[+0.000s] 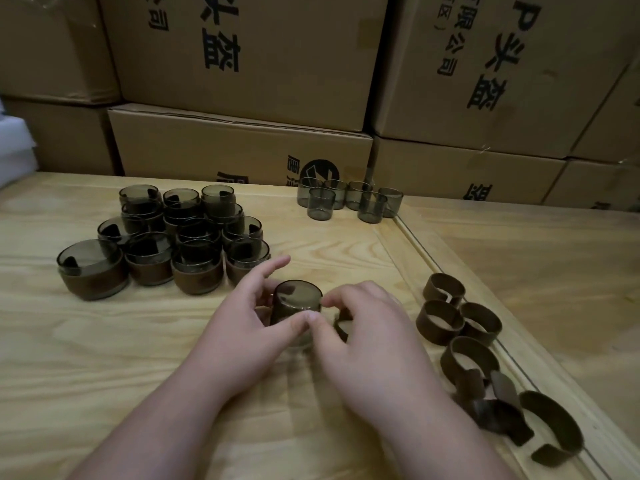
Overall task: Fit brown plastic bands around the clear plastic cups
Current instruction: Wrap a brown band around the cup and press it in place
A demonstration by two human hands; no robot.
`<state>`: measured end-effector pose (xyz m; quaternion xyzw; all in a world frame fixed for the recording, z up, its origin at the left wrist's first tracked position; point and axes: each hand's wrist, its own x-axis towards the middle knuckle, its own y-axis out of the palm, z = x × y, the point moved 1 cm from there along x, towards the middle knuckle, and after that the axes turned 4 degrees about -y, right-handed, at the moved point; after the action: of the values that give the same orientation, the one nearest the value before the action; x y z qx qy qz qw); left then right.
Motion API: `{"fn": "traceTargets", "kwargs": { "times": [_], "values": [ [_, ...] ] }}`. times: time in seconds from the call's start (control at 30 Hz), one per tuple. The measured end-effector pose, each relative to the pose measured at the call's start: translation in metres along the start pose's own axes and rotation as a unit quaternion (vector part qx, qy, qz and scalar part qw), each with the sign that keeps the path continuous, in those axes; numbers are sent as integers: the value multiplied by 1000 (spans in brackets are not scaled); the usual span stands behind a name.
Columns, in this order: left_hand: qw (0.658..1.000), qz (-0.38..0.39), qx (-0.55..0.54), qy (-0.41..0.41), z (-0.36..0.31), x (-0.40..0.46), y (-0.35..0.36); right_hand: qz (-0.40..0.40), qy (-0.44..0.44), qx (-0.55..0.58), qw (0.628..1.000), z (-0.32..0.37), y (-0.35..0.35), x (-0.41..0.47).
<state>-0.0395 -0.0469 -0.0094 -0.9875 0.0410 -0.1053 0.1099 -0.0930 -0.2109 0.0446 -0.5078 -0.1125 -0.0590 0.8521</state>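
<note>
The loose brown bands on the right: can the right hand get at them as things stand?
Probably yes. The loose brown bands lie uncovered beside the right hand, nothing between, but its fingers now hold the cup.

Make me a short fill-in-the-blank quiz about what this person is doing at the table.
1. Both hands, left hand and right hand, hold one smoky clear ____ between them.
2. The loose brown bands lie on the person's ____ side.
3. The banded cups are grouped on the person's ____ side.
4. Behind the wooden table stand stacked ____ boxes.

Missing words: cup; right; left; cardboard
</note>
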Motion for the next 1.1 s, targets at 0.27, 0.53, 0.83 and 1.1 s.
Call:
{"fn": "traceTargets", "kwargs": {
  "times": [0.27,0.53,0.83,1.1],
  "values": [
    [997,-30,64,-13,2,1,-1,31,-13,37,999,-24,32,9],
    [996,-2,91,-23,-4,-3,0,-82,46,113,989,-27,44,29],
    [999,17,-24,-24,-13,-6,0,-180,-112,270,939,-6,42,20],
    [995,-66,-81,5,-16,-10,-6,-139,-110,321,931,-7,45,21]
  ]
}}
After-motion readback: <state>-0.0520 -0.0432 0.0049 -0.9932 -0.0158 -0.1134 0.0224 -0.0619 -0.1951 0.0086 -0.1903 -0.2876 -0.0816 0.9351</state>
